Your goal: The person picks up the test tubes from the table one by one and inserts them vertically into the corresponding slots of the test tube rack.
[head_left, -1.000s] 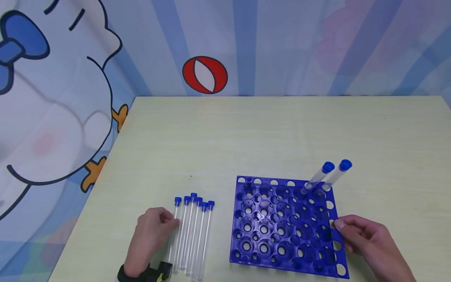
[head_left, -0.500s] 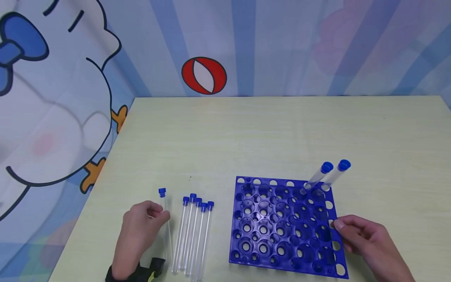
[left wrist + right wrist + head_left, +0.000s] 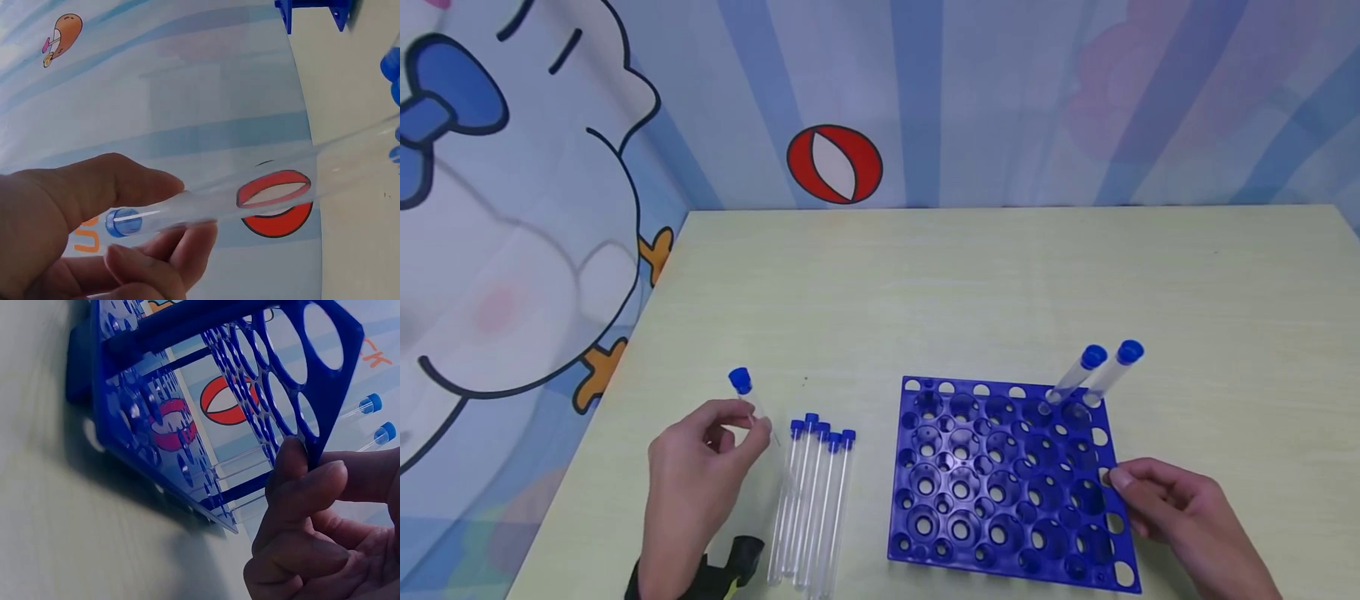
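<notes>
Currently | tube | pinched in left grip | (blue cap protruding)

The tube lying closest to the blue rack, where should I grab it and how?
I'd pinch that tube just below its blue cap, coming from above on the rack side. It's long, thin and lying flat, cap end away from you. Bare table gives fingers room there, while other tubes crowd its left.
</notes>
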`<state>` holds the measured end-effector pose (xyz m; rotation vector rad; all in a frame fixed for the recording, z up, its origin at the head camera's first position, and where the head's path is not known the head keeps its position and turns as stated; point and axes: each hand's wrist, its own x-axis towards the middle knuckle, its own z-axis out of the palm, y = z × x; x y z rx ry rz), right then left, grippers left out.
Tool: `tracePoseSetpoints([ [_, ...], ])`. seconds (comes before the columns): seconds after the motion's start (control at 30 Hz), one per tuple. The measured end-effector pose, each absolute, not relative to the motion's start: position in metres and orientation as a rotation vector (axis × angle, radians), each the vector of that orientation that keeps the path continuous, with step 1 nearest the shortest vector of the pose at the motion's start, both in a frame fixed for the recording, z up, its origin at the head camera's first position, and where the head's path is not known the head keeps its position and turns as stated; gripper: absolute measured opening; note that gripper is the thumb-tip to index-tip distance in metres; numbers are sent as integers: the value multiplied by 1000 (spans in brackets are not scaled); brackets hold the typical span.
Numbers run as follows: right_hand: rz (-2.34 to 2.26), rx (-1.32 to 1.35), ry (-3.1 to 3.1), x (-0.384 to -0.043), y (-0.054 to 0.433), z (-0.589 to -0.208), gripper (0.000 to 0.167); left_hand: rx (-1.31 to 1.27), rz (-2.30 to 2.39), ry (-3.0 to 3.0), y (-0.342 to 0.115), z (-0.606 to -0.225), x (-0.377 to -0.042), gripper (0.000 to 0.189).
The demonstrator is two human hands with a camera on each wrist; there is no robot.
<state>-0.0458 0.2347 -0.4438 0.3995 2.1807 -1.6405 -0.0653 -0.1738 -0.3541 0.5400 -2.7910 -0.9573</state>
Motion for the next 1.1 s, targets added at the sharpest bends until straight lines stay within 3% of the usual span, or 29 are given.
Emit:
tracePoseSetpoints([
  [1.1,-1714,364,2180,-43,234,-443,38,-142,-1170,-2616,-124,-331,-86,16],
])
